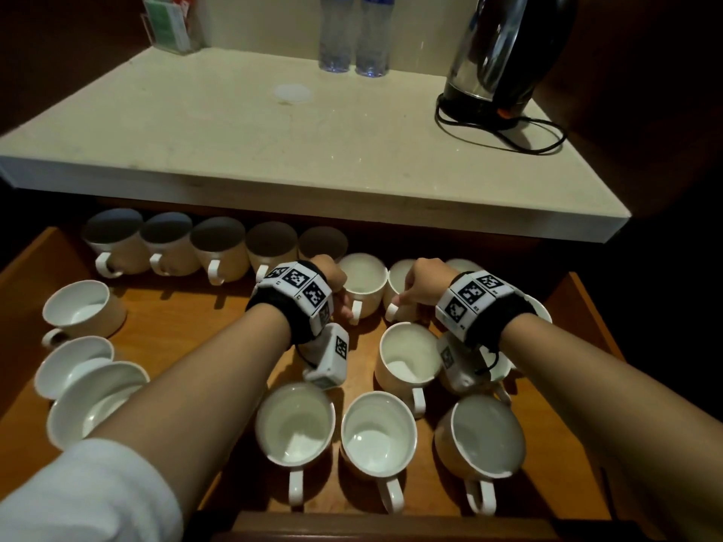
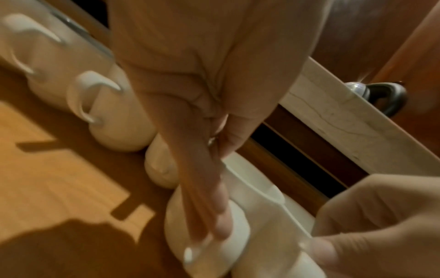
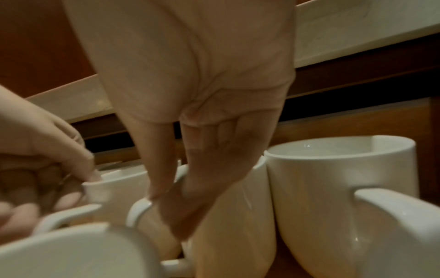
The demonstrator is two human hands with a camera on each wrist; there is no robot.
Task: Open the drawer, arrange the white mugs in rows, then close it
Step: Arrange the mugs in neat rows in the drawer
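The wooden drawer (image 1: 195, 326) stands open, with several white mugs inside. A row of mugs (image 1: 219, 248) lines its back under the counter edge. At that row's right end, my left hand (image 1: 338, 291) pinches the rim of a mug (image 1: 362, 277). In the left wrist view, the left hand (image 2: 221, 188) has its thumb inside the rim and its fingers down the mug's side (image 2: 238, 231). My right hand (image 1: 412, 287) holds the neighbouring mug (image 1: 397, 279). In the right wrist view, the right hand (image 3: 171, 197) has its thumb by the handle and its fingers curled over this mug (image 3: 233, 216).
Loose mugs stand at the drawer's front (image 1: 377, 432) and middle (image 1: 409, 357), and three lean at the left (image 1: 78, 307). Another mug (image 3: 333, 188) touches the held one on the right. On the counter (image 1: 274, 131) are a kettle (image 1: 504, 52), two bottles (image 1: 352, 33) and a leaflet holder (image 1: 168, 25).
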